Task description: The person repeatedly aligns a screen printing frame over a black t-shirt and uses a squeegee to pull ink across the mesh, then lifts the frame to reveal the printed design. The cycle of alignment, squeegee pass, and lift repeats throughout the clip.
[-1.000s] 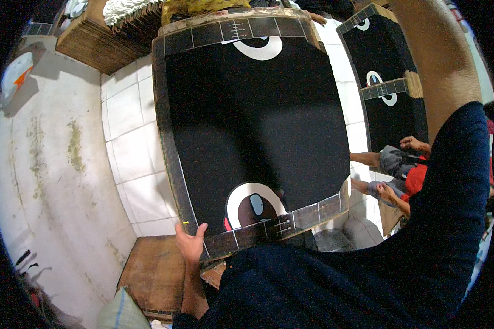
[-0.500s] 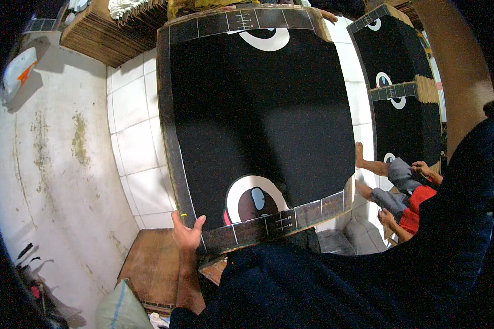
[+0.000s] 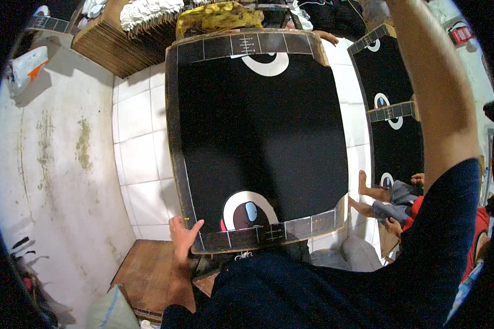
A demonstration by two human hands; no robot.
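Currently my left hand (image 3: 182, 237) clamps black printed sheet (image 3: 258, 142) at 7 o'clock corner; right hand beyond frame, grip unknowable. Sheet lifted, not yet laid on similar sheets (image 3: 392, 109) at 2 o'clock.

single head-mounted fisheye view, looking steeply down from the person's own eye level, big black printed sheet (image 3: 258, 142) filling the centre up close, white tiled floor (image 3: 140, 159) off to the left, straight edges bowing near the dark round rim

Two large black printed cardboard sheets (image 3: 258, 142) (image 3: 392, 115) with white oval marks, one yellow crumpled cloth (image 3: 217, 16) at twelve o'clock, one brown wooden board (image 3: 148, 271).
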